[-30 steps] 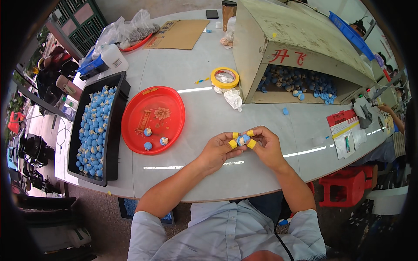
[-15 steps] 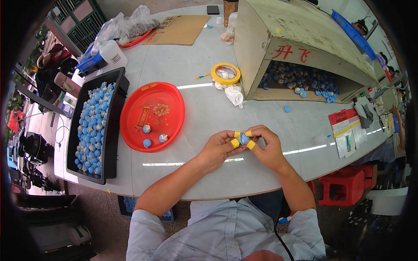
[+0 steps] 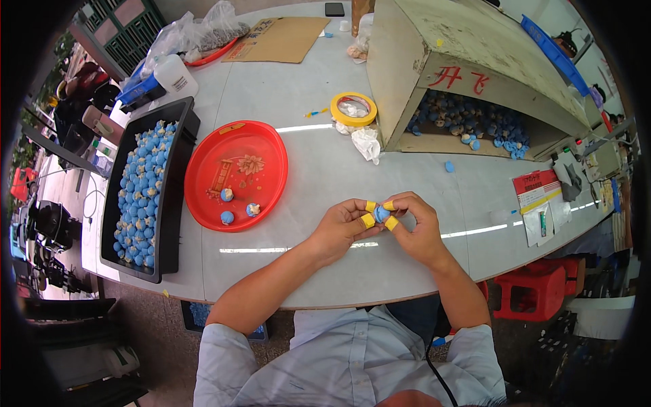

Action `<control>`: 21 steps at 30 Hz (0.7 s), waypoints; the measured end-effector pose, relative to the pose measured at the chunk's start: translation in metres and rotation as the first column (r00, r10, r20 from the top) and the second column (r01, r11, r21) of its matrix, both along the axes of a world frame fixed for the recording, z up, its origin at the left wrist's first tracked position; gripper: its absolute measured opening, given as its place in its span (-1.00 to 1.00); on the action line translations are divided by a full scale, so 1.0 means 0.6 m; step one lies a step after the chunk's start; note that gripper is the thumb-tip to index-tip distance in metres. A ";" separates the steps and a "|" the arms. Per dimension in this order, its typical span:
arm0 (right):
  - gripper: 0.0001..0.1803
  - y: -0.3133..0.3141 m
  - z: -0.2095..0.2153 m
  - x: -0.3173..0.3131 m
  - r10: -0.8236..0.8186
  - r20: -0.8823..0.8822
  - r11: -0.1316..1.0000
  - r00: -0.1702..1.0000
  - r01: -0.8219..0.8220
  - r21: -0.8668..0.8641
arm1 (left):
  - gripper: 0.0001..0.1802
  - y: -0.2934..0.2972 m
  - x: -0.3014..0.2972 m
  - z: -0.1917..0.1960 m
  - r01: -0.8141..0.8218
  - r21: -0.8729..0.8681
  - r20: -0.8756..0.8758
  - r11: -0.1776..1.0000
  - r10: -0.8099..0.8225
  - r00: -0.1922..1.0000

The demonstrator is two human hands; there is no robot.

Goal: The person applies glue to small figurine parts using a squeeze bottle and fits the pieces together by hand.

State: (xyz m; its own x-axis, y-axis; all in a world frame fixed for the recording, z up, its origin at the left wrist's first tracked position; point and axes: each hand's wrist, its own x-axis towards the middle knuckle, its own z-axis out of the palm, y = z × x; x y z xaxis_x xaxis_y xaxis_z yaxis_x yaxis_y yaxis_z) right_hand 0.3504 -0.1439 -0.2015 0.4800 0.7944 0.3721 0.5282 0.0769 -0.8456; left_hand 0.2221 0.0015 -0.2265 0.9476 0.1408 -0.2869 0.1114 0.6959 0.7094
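Note:
Between my fingertips is a small blue rounded piece (image 3: 381,214), pinched from both sides over the near part of the table. My left hand (image 3: 344,227) grips its left side, and my right hand (image 3: 415,227) its right side; yellow tape wraps the thumbs and index fingertips. The fingers cover much of the piece, so its exact kind is unclear. To the left, a red round tray (image 3: 271,203) holds three small blue-and-beige pieces (image 3: 253,209). Beyond it, a black bin (image 3: 171,244) is filled with many similar blue pieces (image 3: 144,197).
A wooden box (image 3: 393,102) at the far right holds a heap of blue pieces. Before it lie a yellow tape roll (image 3: 371,115) and crumpled tissue (image 3: 366,145). Cardboard (image 3: 281,41) and a white jug (image 3: 178,78) stand farther back; packets (image 3: 539,207) lie right.
The view has shifted slightly. Both hands stay in nearly the same place, with the blue piece turned a little between the fingertips.

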 end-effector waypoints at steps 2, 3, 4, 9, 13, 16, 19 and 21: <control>-0.75 -0.002 0.000 0.000 -0.013 0.047 1.000 0.999 0.014 -0.004 | -0.73 -0.001 0.001 0.002 -0.002 -0.001 0.002 1.000 0.002 1.000; -0.75 -0.001 0.001 -0.002 -0.011 0.046 1.000 0.999 0.011 -0.005 | -0.73 -0.001 0.001 0.002 -0.005 -0.002 0.001 1.000 0.005 1.000; -0.74 0.000 0.004 -0.003 -0.010 0.056 1.000 0.998 0.010 0.005 | -0.73 -0.001 0.001 0.003 -0.006 -0.004 -0.005 1.000 0.006 1.000; -0.73 0.001 0.005 -0.004 -0.001 0.074 1.000 0.997 0.000 0.009 | -0.73 0.000 0.000 0.000 -0.001 -0.006 -0.006 1.000 0.001 1.000; -0.73 0.001 0.002 -0.004 -0.005 0.076 1.000 0.997 0.005 0.004 | -0.74 -0.002 0.001 0.002 -0.008 0.001 -0.013 1.000 0.008 1.000; -0.73 -0.002 0.002 -0.003 -0.009 0.063 1.000 0.998 0.011 -0.023 | -0.75 -0.003 0.000 0.001 -0.010 0.012 -0.017 1.000 0.011 1.000; -0.73 -0.002 0.002 -0.005 -0.009 0.061 0.999 0.998 0.011 -0.032 | -0.75 -0.003 0.000 -0.001 -0.012 0.010 -0.015 1.000 0.012 1.000; -0.73 -0.001 0.000 -0.006 -0.006 0.064 1.000 0.998 0.007 -0.017 | -0.75 -0.003 -0.001 -0.002 -0.014 0.006 -0.018 1.000 0.014 1.000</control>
State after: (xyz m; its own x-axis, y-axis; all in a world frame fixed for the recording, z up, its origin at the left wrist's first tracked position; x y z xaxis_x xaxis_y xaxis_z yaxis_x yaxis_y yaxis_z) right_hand 0.3468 -0.1443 -0.2012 0.4608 0.7980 0.3884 0.5819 0.0587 -0.8111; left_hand 0.2217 -0.0004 -0.2274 0.9402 0.1561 -0.3026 0.1140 0.6931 0.7118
